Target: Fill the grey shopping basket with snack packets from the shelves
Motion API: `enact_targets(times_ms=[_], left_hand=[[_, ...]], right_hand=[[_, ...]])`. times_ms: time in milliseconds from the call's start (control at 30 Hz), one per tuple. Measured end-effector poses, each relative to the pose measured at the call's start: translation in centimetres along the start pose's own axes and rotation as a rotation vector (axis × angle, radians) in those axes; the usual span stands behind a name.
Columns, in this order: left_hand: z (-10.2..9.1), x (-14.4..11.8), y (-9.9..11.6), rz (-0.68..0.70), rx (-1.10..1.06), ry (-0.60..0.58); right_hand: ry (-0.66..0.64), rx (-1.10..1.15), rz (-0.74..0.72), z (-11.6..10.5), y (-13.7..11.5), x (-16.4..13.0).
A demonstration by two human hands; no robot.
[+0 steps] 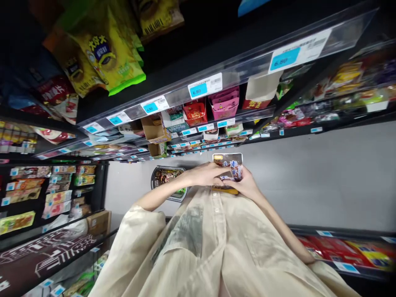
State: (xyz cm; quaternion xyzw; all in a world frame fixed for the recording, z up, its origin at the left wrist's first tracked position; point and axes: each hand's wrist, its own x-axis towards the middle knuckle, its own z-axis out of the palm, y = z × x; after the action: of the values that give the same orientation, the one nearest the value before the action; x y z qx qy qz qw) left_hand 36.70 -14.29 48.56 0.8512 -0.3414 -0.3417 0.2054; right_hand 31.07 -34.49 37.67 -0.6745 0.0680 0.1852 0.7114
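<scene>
A brown foil snack packet with blue lettering [228, 170] is gripped by fingers of both left hand [206, 173] and right hand [245, 185], near black shop shelves [173, 103].

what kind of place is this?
Most likely a convenience store or supermarket snack aisle: shelves edged with price tags, rows of bagged snacks, and both hands holding a snack packet.

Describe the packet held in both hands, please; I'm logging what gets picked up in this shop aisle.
The packet is a small flat pouch, seemingly glossy plastic film, brownish with blue and white printed characters and a yellow patch at its top edge. It is held upright, close to the chest over the cream shirt. The left hand covers its left side and the right hand grips its lower right. Its lower edge looks orange-yellow; finer print is unreadable.
</scene>
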Motion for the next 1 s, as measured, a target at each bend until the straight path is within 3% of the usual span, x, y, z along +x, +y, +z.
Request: enact_targets(times_ms=[67,133,200,300,400,533,800,1000], left_hand=[[-0.9,-1.7,-0.8,-0.015,-0.018,0.035],[-3.0,-4.8,-1.7,-0.052,-0.019,0.141],[-5.7,-8.8,-2.6,-0.162,0.024,0.344],[-9.6,-14.7,-4.2,-0.489,0.19,0.782],[-11.8,-17.8,-6.4,-0.641,0.314,0.974],[-12.3,-17.3,-10.4,-0.659,0.417,0.853],[-13.4,-12.1,-18.0,-0.883,0.517,0.601],[-15.8,-8.7,-22.3,-0.931,0.45,0.65]], right_hand=[[-0.021,0.04,0.014,-0.4,0.2,0.0],[0.038,0.076,0.051,-0.7,0.8,0.1],[0.136,0.115,0.09,-0.8,1.4,0.4],[0.216,0.172,0.137,-0.9,2.1,0.9],[0.209,0.171,0.151,-0.9,2.2,1.2],[0.222,0.106,0.106,-1.0,2.1,1.3],[0.2,0.035,0.028,-1.9,2.3,0.9],[0.112,0.061,-0.007,-1.9,2.1,0.1]])
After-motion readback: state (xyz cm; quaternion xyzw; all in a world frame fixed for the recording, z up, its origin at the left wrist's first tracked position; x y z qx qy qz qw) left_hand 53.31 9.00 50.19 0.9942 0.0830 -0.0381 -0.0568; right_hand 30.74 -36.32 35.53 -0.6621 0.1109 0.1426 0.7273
